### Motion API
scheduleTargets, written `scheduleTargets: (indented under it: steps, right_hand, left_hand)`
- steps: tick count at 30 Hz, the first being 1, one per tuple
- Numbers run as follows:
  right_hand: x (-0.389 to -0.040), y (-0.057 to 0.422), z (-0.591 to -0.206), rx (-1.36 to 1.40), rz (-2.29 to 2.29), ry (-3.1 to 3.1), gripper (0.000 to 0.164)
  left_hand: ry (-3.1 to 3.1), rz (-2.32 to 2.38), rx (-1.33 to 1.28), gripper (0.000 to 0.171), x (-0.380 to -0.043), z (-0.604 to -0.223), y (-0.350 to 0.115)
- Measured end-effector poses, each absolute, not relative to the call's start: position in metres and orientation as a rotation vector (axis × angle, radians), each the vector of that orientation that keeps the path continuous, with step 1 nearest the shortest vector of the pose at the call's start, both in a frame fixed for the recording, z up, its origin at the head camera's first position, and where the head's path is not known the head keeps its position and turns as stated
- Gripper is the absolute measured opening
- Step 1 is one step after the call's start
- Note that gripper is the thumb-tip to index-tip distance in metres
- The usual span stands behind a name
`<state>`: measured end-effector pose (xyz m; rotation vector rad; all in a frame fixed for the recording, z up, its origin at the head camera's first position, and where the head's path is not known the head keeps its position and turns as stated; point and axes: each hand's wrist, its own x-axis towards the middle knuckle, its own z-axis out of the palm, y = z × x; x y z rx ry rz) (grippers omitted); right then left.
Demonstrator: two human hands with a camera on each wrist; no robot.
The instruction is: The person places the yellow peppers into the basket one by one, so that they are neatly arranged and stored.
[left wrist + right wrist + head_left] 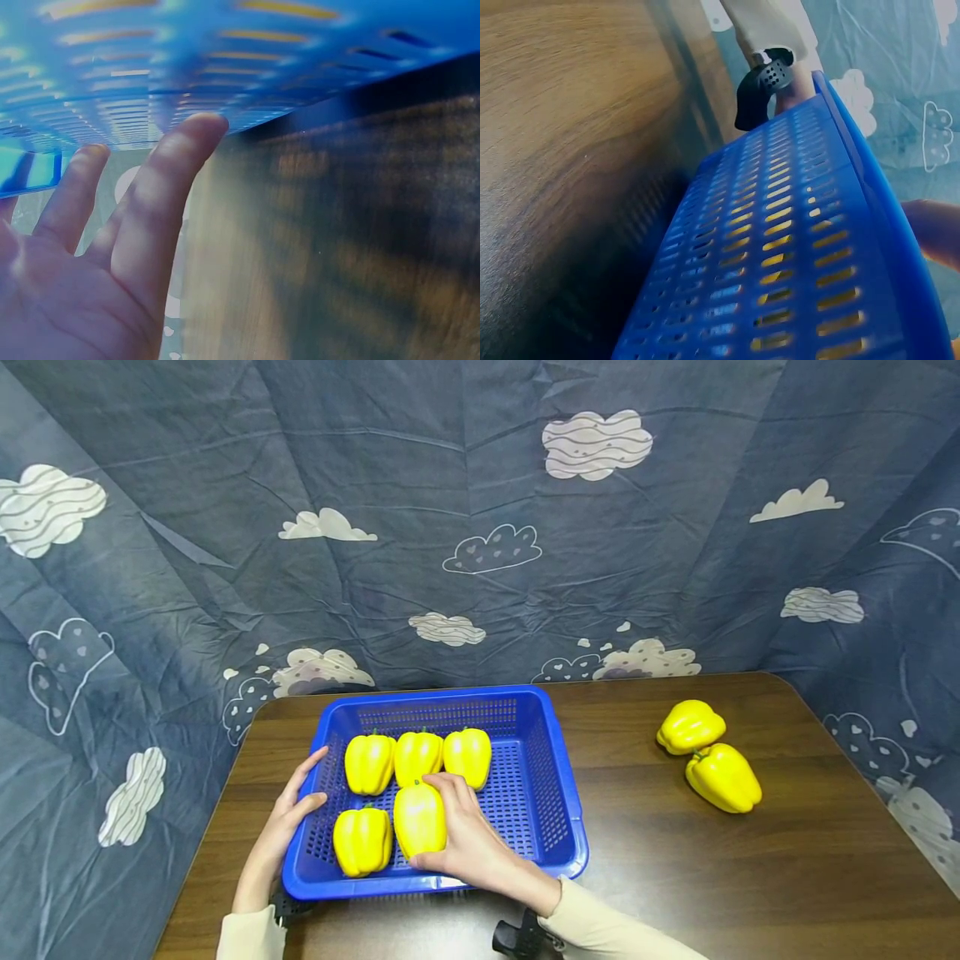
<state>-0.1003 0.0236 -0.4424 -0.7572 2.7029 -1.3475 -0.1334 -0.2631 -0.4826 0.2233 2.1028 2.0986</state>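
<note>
My right hand point(472, 839) grips a yellow bell pepper point(418, 820) inside the blue basket point(566, 777), thumb at its near end and fingers by its far right side. To its left lies another yellow bell pepper point(363, 842). Behind are three more, side by side: a left pepper point(369, 764), a middle pepper point(417, 758) and a right pepper point(467, 757). My left hand point(281, 827) rests on the basket's left rim, thumb and a finger over it. In the left wrist view, straight fingers point(161, 202) touch the basket's slotted outer wall. The right wrist view mostly shows that wall point(757, 247).
Two yellow bell peppers, a rear one point(691, 727) and a front one point(724, 778), lie touching on the right side of the brown wooden table point(637, 877). A dark cloud-patterned cloth point(495, 610) hangs behind the table. Black wrist cameras sit below the basket's near edge.
</note>
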Motion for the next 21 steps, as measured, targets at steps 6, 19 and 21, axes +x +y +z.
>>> scheduleTargets:
  steps: [6, 19, 21]
  right_hand:
    - [-0.1, 0.016, -0.444, -0.791, -1.289, 2.74, 0.087]
    - [-0.099, 0.011, -0.446, -0.789, -1.181, 2.753, 0.084]
    - [-0.099, 0.012, -0.446, -0.775, -1.159, 2.741, 0.082]
  left_hand:
    - [2.095, 2.092, 0.2, 0.058, -0.133, -0.48, -0.262]
    - [2.057, 2.121, 0.211, 0.057, -0.132, -0.48, -0.262]
    - [2.055, 2.123, 0.212, 0.057, -0.132, -0.48, -0.262]
